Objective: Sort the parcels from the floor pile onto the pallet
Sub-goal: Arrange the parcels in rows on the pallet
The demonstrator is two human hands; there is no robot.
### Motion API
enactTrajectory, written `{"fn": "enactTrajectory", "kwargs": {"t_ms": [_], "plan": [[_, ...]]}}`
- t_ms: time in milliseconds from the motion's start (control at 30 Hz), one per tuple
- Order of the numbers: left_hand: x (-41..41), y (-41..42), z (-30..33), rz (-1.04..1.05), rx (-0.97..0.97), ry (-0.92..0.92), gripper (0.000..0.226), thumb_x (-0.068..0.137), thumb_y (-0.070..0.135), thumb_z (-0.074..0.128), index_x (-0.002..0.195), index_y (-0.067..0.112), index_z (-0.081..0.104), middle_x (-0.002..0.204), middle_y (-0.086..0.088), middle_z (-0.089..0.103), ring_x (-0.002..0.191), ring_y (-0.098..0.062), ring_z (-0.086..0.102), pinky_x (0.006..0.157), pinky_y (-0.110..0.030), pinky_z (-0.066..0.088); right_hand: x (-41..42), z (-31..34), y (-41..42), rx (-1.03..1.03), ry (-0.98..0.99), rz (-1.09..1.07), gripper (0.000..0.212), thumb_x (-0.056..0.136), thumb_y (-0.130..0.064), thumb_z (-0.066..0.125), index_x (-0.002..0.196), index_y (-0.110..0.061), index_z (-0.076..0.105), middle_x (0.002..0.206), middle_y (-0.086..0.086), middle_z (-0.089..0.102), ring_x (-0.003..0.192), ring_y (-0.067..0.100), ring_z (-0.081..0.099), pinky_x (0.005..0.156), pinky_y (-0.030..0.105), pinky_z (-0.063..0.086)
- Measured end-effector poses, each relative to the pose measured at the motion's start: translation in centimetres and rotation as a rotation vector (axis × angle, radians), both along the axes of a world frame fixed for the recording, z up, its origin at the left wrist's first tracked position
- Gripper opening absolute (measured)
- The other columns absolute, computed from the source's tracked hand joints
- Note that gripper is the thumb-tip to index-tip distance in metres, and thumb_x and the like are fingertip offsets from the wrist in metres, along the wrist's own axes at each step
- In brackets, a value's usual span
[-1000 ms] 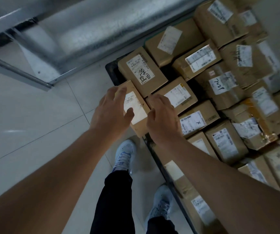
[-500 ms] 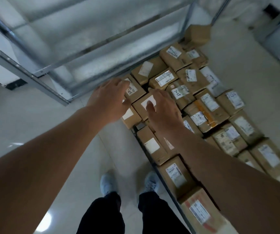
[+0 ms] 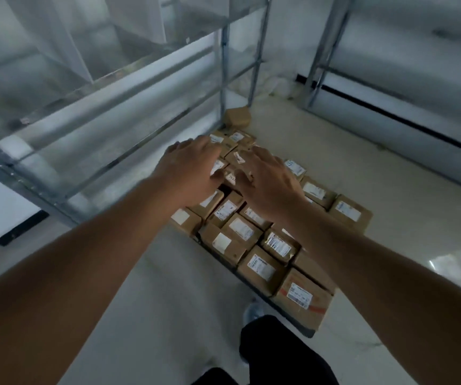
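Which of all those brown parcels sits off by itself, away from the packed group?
The lone parcel on the floor at the far end, beside the metal rack's post. It shows no white label; the others lie packed together on the pallet.

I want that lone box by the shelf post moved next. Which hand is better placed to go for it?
Probably the right hand: the lone box on the floor lies nearer its outstretched fingers, while the left hand sits further left. The margin is small.

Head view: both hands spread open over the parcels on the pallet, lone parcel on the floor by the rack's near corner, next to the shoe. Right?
Not quite. The lone parcel lies at the far end of the pallet, by the rack post, not near the shoe. The head view shows it. The rest holds: left hand and right hand are spread open over the parcels.
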State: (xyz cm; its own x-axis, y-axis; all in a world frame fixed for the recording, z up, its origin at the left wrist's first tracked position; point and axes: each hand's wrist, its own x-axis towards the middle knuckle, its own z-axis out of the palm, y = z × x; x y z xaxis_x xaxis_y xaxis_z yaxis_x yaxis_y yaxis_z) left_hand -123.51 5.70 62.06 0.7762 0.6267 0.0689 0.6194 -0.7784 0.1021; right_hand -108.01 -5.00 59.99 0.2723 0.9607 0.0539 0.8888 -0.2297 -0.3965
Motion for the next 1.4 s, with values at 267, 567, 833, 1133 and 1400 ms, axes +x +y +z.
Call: {"fn": "enactTrajectory", "kwargs": {"t_ms": [267, 567, 833, 1133, 1400], "plan": [[7.7, -9.0, 10.2, -0.174, 0.093, -0.025, 0.057, 0.096, 0.050, 0.055, 0.145, 0.024, 0.045, 0.147, -0.002, 0.049, 0.128, -0.028, 0.054, 0.101, -0.046, 0.045, 7.1, 9.2, -11.4, 0.075, -0.114, -0.120, 0.056, 0.108, -0.052, 0.042, 0.159, -0.028, 0.039, 0.166, 0.002, 0.036, 0.149, 0.029, 0.039, 0.118, 0.046, 0.034], [26.4, -21.0, 13.1, -0.282, 0.150, -0.078, 0.058, 0.103, 0.051, 0.047, 0.153, 0.022, 0.039, 0.149, -0.005, 0.047, 0.126, -0.029, 0.055, 0.096, -0.043, 0.048, 22.7, 13.1, -25.3, 0.072, -0.168, -0.248, 0.063, 0.106, -0.059, 0.038, 0.161, -0.029, 0.033, 0.169, 0.001, 0.030, 0.152, 0.028, 0.034, 0.120, 0.045, 0.031], [43.9, -30.7, 16.3, -0.311, 0.153, -0.143, 0.058, 0.102, 0.055, 0.041, 0.152, 0.025, 0.038, 0.151, -0.001, 0.044, 0.131, -0.024, 0.051, 0.100, -0.042, 0.046, 40.1, 17.1, -36.3, 0.021, -0.207, -0.281, 0.064, 0.107, -0.058, 0.036, 0.164, -0.030, 0.028, 0.173, 0.000, 0.022, 0.157, 0.026, 0.025, 0.124, 0.044, 0.025], [61.9, -27.8, 16.1, -0.280, 0.132, -0.078, 0.059, 0.103, 0.056, 0.041, 0.153, 0.026, 0.036, 0.146, 0.002, 0.047, 0.128, -0.021, 0.052, 0.099, -0.043, 0.049, 58.3, 16.0, -34.3, 0.010, -0.152, -0.274, 0.065, 0.107, -0.061, 0.032, 0.164, -0.030, 0.026, 0.174, -0.001, 0.020, 0.157, 0.024, 0.024, 0.124, 0.042, 0.024], [79.1, -20.3, 14.3, -0.264, 0.081, -0.045, 0.063, 0.103, 0.057, 0.040, 0.157, 0.026, 0.031, 0.153, 0.000, 0.043, 0.134, -0.023, 0.050, 0.103, -0.042, 0.046, 74.9, 14.7, -25.9, -0.048, -0.138, -0.250, 0.068, 0.106, -0.062, 0.033, 0.165, -0.029, 0.023, 0.175, 0.001, 0.016, 0.159, 0.026, 0.018, 0.127, 0.044, 0.018]]}}
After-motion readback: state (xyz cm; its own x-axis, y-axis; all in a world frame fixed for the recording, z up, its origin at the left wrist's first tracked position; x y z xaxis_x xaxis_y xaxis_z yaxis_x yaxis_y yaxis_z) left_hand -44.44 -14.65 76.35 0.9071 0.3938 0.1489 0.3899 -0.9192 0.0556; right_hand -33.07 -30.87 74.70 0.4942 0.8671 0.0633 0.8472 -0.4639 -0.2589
